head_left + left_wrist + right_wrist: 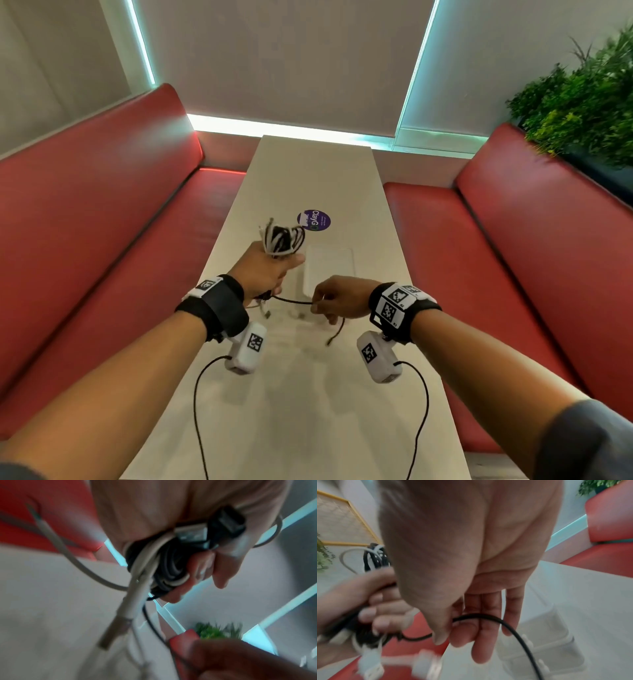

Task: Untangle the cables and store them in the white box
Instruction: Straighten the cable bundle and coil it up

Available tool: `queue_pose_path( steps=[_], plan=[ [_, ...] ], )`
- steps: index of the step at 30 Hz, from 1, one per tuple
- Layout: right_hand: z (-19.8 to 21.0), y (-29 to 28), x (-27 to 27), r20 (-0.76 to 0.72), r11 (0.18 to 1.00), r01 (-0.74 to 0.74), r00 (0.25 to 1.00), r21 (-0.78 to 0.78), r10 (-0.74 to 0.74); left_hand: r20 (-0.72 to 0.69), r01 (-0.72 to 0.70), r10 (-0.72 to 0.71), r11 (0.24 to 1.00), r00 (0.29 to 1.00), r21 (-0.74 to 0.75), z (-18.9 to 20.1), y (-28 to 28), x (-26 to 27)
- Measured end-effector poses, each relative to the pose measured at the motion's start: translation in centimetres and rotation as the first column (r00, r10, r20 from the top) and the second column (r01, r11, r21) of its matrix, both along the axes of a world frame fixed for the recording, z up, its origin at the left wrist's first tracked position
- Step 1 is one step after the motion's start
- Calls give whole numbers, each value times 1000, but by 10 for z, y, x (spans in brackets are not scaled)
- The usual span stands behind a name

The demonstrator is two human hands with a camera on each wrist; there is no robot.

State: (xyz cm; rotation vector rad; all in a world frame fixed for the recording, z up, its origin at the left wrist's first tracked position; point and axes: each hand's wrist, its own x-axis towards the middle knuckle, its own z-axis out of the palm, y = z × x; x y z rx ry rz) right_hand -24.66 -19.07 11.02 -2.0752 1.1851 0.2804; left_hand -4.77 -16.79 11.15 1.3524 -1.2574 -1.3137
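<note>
My left hand [270, 270] is raised above the table and grips a tangled bundle of black and white cables [282, 238]; its fingers curl round the coils [163, 563]. One black cable [294, 301] runs from under that hand to my right hand [322, 305], which pinches it between thumb and fingers [452, 631]. The cable's free end hangs down past the right hand [337, 332]. White plugs [399, 665] dangle, blurred, below the left hand. The white box [329, 270] stands open on the table just beyond both hands.
A long pale table [308, 394] runs away from me between two red benches [102, 222] [513, 240]. A round purple sticker [314, 220] lies beyond the box. Green plants [582, 96] stand at the back right. Black camera leads [198, 394] hang from both wrists.
</note>
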Motion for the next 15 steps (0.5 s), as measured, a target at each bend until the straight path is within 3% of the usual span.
queue_pose_path(
  steps=[2,4,9,15],
  plan=[
    [8,-2,-4,-3,999,-33,999,-21,33,251,85,-81,996,965,-5,-6,3,1],
    [15,-3,-5,52,1000,-23,998,-4,23,387,175,-149,984,910,-34,-11,4,-2],
    [22,-3,-3,53,994,31,998,-109,-25,379,439,-411,898,829,12,-22,10,-15],
    [19,-10,-26,48,992,121,992,-44,-118,530,380,-308,925,790,-30,-37,9,-7]
  ],
)
